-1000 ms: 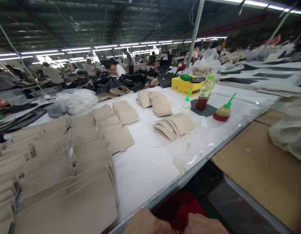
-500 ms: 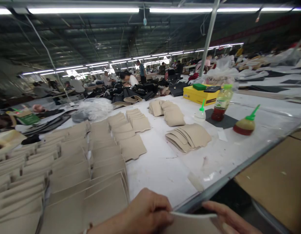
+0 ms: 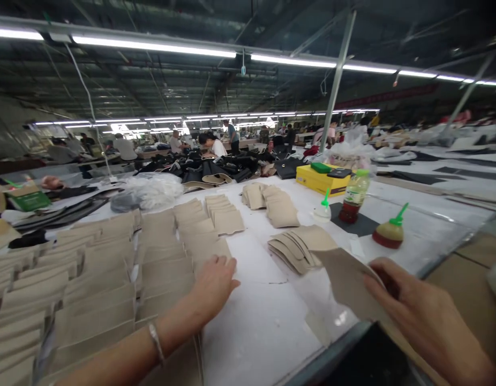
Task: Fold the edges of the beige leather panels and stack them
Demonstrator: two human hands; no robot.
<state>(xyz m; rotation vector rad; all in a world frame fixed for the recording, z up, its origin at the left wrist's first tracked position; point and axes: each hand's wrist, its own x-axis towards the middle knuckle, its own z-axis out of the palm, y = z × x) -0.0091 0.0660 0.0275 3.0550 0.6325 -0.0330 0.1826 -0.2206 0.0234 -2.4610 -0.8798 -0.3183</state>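
My left hand point(image 3: 216, 281) lies palm down over the near end of a row of beige panels point(image 3: 205, 247), fingers on the front one and thumb apart. It is open, and no panel is lifted in it. In my right hand point(image 3: 408, 303), pinched between thumb and fingers, is a taupe panel point(image 3: 344, 276) that looks like leather. That panel is tilted, and its far end overlaps or hangs just above a small fanned pile of beige panels point(image 3: 292, 249); I cannot tell whether they touch.
Overlapping rows of beige panels point(image 3: 99, 279) cover the left of the white table point(image 3: 268, 321). At the back right stand a yellow box point(image 3: 320, 182), a bottle of red liquid point(image 3: 354, 195) and green-tipped squeeze bottles point(image 3: 388, 233). A plastic bag point(image 3: 153, 190) lies behind the rows. People work farther off.
Both hands were together at the near edge around a panel. My left hand has let go and moved forward onto the row; my right hand has carried the panel rightward to the small pile.
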